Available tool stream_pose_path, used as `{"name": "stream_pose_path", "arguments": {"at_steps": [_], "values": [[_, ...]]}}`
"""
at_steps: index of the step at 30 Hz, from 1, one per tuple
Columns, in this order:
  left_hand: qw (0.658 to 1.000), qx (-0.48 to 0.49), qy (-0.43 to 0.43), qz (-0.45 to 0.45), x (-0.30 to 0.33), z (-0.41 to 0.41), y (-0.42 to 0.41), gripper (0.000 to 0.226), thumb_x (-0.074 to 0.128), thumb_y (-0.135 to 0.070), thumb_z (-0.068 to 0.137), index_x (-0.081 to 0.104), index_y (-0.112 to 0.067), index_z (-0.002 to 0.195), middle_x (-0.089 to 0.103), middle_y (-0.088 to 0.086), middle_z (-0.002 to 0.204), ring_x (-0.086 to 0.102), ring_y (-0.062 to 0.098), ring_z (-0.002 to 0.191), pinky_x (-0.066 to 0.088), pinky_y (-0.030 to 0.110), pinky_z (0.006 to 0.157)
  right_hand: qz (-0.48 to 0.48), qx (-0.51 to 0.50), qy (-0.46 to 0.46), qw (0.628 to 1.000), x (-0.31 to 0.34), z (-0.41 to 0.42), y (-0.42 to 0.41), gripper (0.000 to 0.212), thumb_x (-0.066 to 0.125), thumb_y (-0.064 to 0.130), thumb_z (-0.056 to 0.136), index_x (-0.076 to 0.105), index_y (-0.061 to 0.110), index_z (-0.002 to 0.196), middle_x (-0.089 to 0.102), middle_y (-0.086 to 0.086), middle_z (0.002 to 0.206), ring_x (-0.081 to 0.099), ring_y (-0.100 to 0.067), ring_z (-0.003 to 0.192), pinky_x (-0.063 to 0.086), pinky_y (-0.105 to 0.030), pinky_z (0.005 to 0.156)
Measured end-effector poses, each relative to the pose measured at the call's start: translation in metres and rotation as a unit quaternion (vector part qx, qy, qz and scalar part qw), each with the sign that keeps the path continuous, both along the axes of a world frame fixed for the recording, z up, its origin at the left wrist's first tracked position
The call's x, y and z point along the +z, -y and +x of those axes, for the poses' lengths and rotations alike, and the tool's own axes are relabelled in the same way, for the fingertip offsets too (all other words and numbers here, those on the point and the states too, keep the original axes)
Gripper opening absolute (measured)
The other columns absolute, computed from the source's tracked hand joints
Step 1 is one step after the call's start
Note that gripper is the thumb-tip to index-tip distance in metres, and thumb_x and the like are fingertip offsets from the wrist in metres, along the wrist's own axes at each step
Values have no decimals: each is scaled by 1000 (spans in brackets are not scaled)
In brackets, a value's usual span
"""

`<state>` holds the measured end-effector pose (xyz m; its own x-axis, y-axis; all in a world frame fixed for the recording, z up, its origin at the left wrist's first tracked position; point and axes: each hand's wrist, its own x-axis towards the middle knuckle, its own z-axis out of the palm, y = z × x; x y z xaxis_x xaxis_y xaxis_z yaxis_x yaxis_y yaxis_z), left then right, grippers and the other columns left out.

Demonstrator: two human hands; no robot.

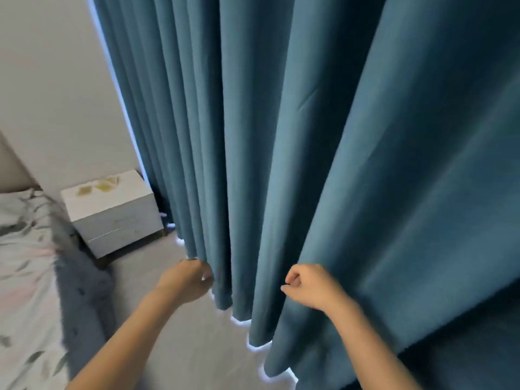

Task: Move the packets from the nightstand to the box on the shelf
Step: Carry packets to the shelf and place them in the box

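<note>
Left hand (188, 278) fingers curled, at the edge of the blue curtain (309, 164) — whether they pinch a fold, cannot tell; right hand (305, 284) curled into a loose fist just before the curtain, nothing visibly held; packets (98, 187) — yellowish, blurred — lie on the nightstand (118, 220), toward its rear edge; nightstand stands between the bed (25, 263) and the curtain, well apart from both hands; grey floor (174, 347) below

Curtain (309, 136) matt blue cloth; nightstand (112, 212) smooth white, glossy-ish top.
</note>
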<state>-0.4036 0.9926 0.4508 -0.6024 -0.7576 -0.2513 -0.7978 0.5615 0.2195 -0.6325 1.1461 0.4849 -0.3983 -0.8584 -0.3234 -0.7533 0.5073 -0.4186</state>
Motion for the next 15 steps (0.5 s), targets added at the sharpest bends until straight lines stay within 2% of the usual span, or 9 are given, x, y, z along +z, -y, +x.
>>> {"name": "stream_pose_path", "arguments": {"at_steps": [2, 6, 10, 12, 15], "values": [[999, 49, -2, 0, -2, 26, 37, 23, 47, -37, 93, 64, -35, 108, 62, -4, 113, 57, 19, 107, 50, 32, 86, 5, 49, 3, 999, -3, 12, 58, 9, 63, 43, 78, 58, 36, 79, 67, 13, 91, 65, -14, 92, 54, -29, 84], [993, 114, -17, -2, -9, 79, 112, 25, 49, -36, 91, 67, -33, 107, 66, -7, 115, 61, 16, 105, 52, 34, 89, -4, 128, 2, 992, -8, 47, 174, 10, 64, 43, 78, 58, 34, 78, 65, 15, 82, 65, -12, 89, 55, -30, 83], [986, 164, 0, -3, -11, 131, 182, 24, 48, -34, 90, 69, -29, 103, 68, -4, 111, 63, 19, 101, 53, 36, 87, 2, 184, -6, 983, -6, 87, 281, 12, 62, 43, 81, 59, 35, 88, 68, 13, 97, 64, -12, 93, 54, -29, 84], [983, 180, 20, 3, -10, 153, 215, 24, 47, -32, 90, 68, -25, 100, 68, 1, 110, 62, 24, 100, 52, 36, 85, 2, 209, -3, 978, -5, 109, 328, 13, 62, 43, 80, 61, 35, 91, 69, 13, 98, 64, -12, 94, 54, -30, 85], [975, 220, 22, 3, -10, 181, 269, 26, 45, -34, 90, 66, -26, 102, 67, -3, 114, 61, 21, 107, 51, 34, 87, -6, 232, 4, 973, -6, 133, 395, 12, 61, 43, 80, 61, 36, 90, 68, 13, 96, 63, -11, 95, 54, -33, 87]]}}
